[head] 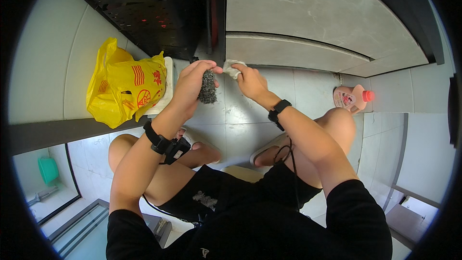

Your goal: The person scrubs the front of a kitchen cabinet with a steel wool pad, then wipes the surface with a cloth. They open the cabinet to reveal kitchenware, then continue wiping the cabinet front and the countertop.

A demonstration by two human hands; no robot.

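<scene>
My left hand (193,79) holds a dark grey, bristly brush head or scouring pad (208,88), which hangs below the palm; the picture does not settle which. To its right, my right hand (251,79) pinches a crumpled whitish cloth or tissue (232,68) near the lower corner of a grey marbled cabinet front (288,48). The fingertips of my left hand come close to the cloth; whether they touch it, I cannot tell. Both hands are above the pale tiled floor (242,110).
On the left, a yellow plastic bag (124,83) rests against a white box or stand (166,86). A pink bottle with a red cap (348,98) stands by the wall at right. A black speckled panel (144,11) rises beyond the bag. My knees and feet flank the floor area.
</scene>
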